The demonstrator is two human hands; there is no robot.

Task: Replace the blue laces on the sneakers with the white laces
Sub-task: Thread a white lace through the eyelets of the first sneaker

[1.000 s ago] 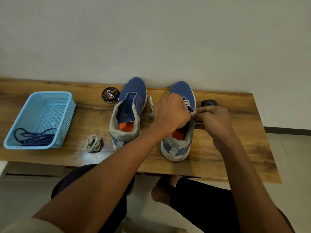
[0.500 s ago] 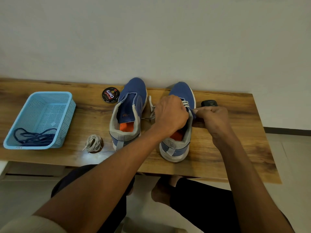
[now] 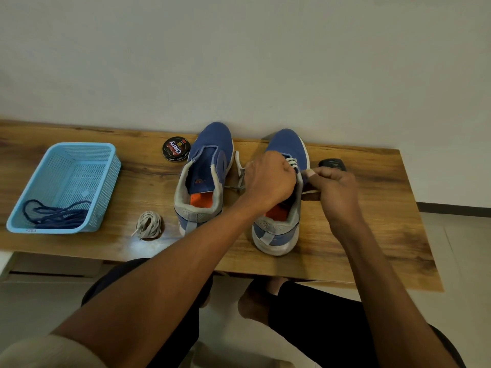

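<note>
1. Left hand (image 3: 268,179) curls over the right sneaker (image 3: 281,208), gripping its white lace (image 3: 291,162) at the eyelets.
2. Right hand (image 3: 336,189), beside that sneaker, pinches the lace end.
3. Blue laces (image 3: 53,215) lie in the basket (image 3: 24,208), far left of the sneaker.
4. Best practice, likely: keep the lace flat, pull evenly.

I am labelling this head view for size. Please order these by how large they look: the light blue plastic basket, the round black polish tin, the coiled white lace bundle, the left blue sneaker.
1. Light blue plastic basket
2. Left blue sneaker
3. Coiled white lace bundle and round black polish tin: they look alike, and the bundle lies nearer the camera, so I do not rank them.
</note>
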